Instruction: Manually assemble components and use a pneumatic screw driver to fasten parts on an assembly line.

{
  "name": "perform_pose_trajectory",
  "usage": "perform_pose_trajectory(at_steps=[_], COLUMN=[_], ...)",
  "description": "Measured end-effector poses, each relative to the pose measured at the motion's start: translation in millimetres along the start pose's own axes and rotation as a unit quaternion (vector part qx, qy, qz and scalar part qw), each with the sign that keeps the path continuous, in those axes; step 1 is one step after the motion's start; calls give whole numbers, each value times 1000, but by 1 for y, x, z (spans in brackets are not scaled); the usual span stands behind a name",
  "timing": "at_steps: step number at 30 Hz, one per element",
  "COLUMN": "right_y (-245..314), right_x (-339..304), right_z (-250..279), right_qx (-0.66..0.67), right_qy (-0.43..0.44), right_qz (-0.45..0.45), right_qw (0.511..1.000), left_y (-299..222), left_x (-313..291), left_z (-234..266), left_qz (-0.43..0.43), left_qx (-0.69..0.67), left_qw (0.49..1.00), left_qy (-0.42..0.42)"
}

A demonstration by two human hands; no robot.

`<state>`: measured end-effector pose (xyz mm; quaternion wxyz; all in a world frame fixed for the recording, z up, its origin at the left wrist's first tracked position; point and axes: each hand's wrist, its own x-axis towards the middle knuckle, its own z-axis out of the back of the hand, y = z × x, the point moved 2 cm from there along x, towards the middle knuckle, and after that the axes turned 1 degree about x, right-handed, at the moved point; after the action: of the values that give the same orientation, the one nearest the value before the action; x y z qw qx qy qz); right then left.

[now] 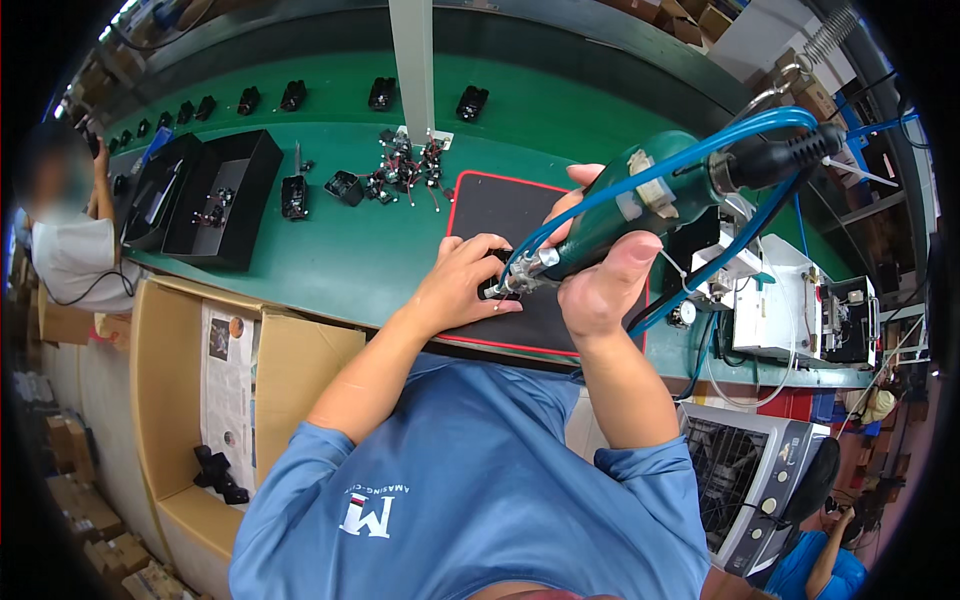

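My right hand (603,293) is wrapped round a green power screwdriver (612,215) with blue air tubes running along it. Its metal tip points down and left, at a small black plastic part (502,257). That part lies under the curled fingers of my left hand (462,284), which grips it against a dark mat with a red border (505,205). Fingers and tool tip hide most of the part, so I cannot tell whether the bit touches a screw.
Wired black components (402,168) are heaped beyond the mat, beside black housings (344,187). A black tray (240,205) stands left, with a cardboard box (290,370) below. White equipment (780,300) is at right. A row of black units (381,94) lines the far belt; a co-worker (75,250) sits left.
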<state>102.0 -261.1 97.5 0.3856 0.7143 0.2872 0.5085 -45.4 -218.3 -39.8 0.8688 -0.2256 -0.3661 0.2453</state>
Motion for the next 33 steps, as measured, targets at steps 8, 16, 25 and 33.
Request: perform_pose_trajectory(at_steps=[8,16,25,33], right_y=[-8,0,30,-16], right_x=[-2,1,33,10], right_z=[0,-10,-12,-12], right_qx=[4,4,41,7], right_qy=[-13,-27,4,2], right_qz=[-9,-4,11,5], right_qw=[1000,1000,999,1000], left_y=[2,3,-2,-2], left_x=[0,0,1,2], left_z=[-2,-3,2,0], left_qz=[-8,3,26,20], left_qx=[0,0,-11,-14], left_qw=[1000,1000,1000,1000], left_qy=[-2,3,-9,-6])
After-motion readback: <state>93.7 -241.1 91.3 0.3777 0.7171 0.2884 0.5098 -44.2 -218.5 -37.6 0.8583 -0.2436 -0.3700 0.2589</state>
